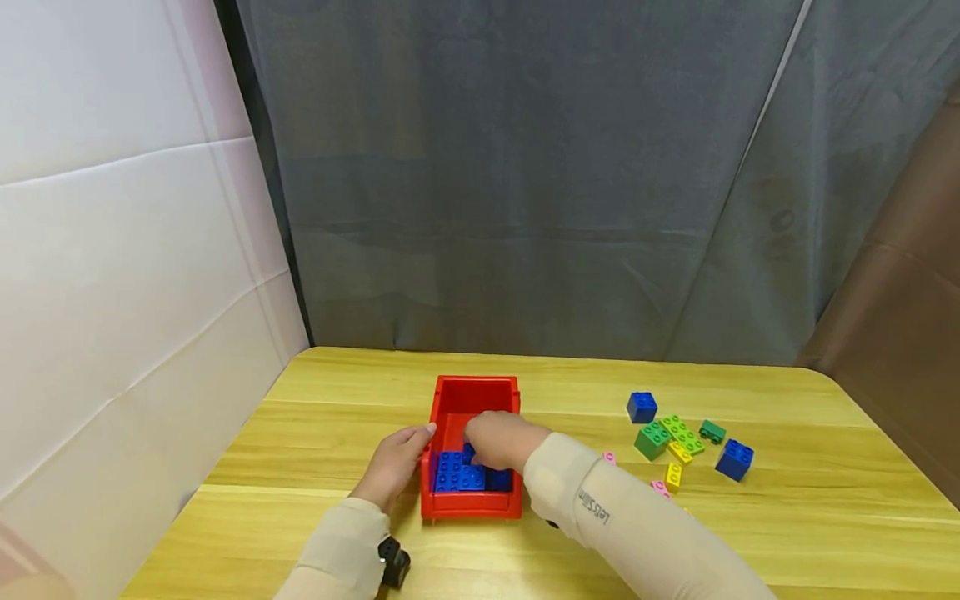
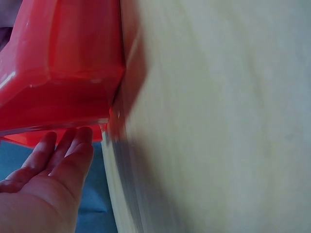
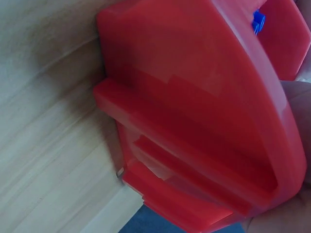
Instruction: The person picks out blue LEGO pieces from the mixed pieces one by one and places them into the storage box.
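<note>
A red open-front bin (image 1: 471,503) stands on the table with several blue toy bricks (image 1: 450,482) lying in its near part. My left hand (image 1: 396,462) is at the bin's left side, its fingertips against the wall. In the left wrist view those fingers (image 2: 73,155) look straight beside the red plastic. Reaching over the right wall, my right hand (image 1: 501,440) is inside the bin, its fingers curled down at a blue brick (image 1: 468,452) that sits above the others. The right fingertips are mostly hidden; the right wrist view mainly shows the bin's outer wall (image 3: 184,97).
Right of the bin lie loose bricks: two blue ones (image 1: 642,407), a dark green one (image 1: 652,440), a lime one (image 1: 682,434), yellow ones (image 1: 674,477) and pink ones (image 1: 661,488). A small green wheeled piece (image 1: 712,431) is among them. Grey curtain (image 1: 480,208) hangs behind the table.
</note>
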{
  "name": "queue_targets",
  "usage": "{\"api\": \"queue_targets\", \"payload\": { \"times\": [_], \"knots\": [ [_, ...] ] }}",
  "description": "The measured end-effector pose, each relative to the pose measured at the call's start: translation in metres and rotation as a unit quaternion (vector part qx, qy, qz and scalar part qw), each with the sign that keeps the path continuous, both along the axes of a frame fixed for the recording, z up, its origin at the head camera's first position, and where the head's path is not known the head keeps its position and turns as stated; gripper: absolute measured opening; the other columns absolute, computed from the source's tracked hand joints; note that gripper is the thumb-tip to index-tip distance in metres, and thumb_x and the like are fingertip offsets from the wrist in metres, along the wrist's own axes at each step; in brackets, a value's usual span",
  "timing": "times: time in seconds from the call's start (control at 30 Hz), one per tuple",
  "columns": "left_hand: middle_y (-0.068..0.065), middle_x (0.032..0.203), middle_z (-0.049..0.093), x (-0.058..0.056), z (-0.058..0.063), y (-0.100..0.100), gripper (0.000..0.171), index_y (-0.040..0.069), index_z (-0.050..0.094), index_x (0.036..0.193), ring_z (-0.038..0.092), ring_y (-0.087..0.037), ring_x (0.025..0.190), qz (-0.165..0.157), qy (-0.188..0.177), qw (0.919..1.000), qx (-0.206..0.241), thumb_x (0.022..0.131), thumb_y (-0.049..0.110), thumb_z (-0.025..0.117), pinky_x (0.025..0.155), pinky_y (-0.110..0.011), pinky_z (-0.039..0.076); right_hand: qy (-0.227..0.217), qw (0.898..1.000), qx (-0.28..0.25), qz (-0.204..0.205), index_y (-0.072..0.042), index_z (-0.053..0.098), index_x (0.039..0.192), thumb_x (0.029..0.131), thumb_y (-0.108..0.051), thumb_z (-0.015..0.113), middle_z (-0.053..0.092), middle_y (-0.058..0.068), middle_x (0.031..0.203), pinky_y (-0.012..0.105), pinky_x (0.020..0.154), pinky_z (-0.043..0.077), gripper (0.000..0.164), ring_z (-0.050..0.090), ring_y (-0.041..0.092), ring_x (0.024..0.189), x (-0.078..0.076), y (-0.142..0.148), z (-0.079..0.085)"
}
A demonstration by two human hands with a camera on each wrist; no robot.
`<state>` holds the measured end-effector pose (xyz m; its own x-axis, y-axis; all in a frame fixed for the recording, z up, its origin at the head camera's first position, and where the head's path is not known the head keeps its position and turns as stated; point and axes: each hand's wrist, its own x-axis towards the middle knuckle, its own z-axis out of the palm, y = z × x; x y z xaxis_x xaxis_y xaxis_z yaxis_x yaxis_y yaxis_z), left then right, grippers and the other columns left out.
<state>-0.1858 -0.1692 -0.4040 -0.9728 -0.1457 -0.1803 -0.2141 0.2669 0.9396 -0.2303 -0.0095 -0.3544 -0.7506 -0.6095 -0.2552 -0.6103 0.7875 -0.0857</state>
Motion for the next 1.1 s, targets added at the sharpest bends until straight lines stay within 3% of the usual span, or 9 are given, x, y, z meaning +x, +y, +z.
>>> {"api": "queue_targets", "payload": {
  "times": [0.47, 1.1],
  "knots": [
    [-0.023, 0.123, 0.06, -0.0006, -0.0002, -0.0003, 0.053, -0.006, 0.056, 0.129, 0.054, -0.037, 0.114, 0.0, 0.006, 1.0, -0.007, 0.101, 0.038, 0.046, 0.101, -0.054, 0.042, -0.026, 0.999, 0.04, -0.013, -0.018, 0.07, 0.111, 0.091, -0.026, 0.067, 0.066, -0.005, 0.099, 0.03, 0.094, 0.05, 0.022, 0.059, 0.012, 0.088, -0.0049, -0.0066, 0.0006],
    [-0.023, 0.124, 0.059, 0.0007, 0.0016, -0.0011, 0.054, -0.005, 0.056, 0.129, 0.054, -0.037, 0.114, -0.001, 0.003, 0.9999, -0.014, 0.1, 0.039, 0.046, 0.101, -0.054, 0.042, -0.05, 0.997, 0.052, -0.022, -0.02, 0.067, 0.121, 0.092, -0.029, 0.065, 0.067, -0.005, 0.111, 0.033, 0.099, 0.047, 0.03, 0.061, 0.012, 0.098, -0.0049, -0.008, 0.0026]
  ]
}}
